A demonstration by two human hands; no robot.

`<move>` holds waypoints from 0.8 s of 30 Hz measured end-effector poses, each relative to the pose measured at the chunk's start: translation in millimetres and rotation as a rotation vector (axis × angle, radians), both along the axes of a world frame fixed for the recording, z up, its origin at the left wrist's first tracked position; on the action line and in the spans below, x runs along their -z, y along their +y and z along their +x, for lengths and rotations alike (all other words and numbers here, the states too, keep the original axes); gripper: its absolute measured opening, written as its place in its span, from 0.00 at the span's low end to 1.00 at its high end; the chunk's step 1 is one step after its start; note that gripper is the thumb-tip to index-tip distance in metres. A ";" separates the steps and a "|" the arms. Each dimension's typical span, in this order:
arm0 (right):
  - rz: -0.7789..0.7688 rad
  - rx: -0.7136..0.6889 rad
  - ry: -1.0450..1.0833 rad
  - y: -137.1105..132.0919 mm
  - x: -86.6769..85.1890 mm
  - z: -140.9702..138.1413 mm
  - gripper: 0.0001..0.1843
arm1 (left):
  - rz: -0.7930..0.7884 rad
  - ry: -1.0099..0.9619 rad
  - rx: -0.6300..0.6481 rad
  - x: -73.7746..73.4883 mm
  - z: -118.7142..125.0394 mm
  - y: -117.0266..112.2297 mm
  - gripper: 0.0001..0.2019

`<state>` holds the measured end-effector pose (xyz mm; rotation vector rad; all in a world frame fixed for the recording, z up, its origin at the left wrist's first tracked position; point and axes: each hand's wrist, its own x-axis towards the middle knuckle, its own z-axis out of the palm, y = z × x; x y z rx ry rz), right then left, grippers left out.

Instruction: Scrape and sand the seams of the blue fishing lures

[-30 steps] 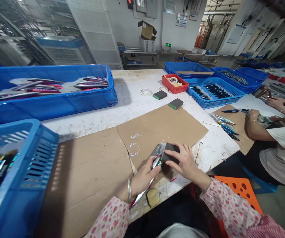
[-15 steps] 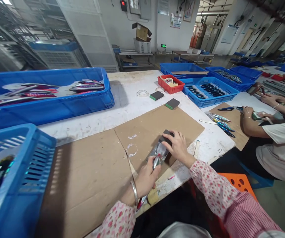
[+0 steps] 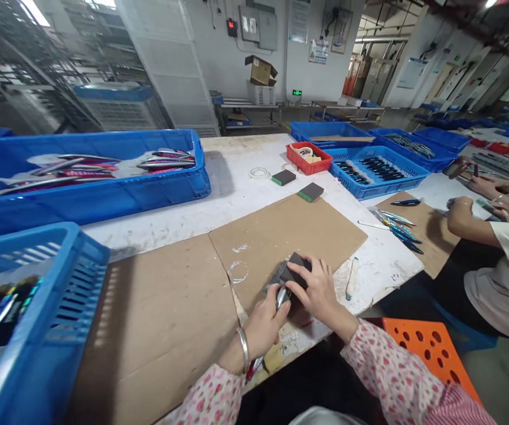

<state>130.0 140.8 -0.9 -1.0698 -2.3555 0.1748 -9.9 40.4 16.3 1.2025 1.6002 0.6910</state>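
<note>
My left hand (image 3: 262, 319), with a metal bangle at the wrist, is closed around a silvery fishing lure (image 3: 282, 297). In my right hand (image 3: 320, 290) is a dark grey sanding block (image 3: 297, 265), its fingers bent over the top. The block lies against the far part of the lure and hides it. A dark, shiny patch (image 3: 273, 280) shows beside the block; I cannot make out what it is. Both hands are just above the near edge of a cardboard sheet (image 3: 316, 221). Below my left wrist, a red and silver lure end (image 3: 254, 367) sticks out at the table edge.
Two more sanding blocks (image 3: 311, 192) and a tape roll (image 3: 260, 172) lie beyond the cardboard. Blue crates (image 3: 148, 192) with lures stand left; a red basket (image 3: 314, 163) and a blue basket (image 3: 372, 188) stand behind. At right, a co-worker's arm (image 3: 471, 221) is near several lures.
My right hand has drawn the sanding block nearer to my left hand, over the lure. The view has tilted up a little. The co-worker's hands have shifted to the right.
</note>
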 end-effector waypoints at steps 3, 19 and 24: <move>-0.016 0.084 -0.017 20.7 1.5 4.1 0.18 | -0.012 0.081 0.015 -6.9 2.5 -0.4 0.21; -0.056 0.076 0.089 28.2 6.1 8.3 0.18 | 0.068 0.392 0.094 -2.9 3.6 -0.7 0.21; -0.027 -0.014 0.343 66.7 1.3 33.4 0.17 | 0.081 0.694 0.220 -19.3 -14.9 1.5 0.26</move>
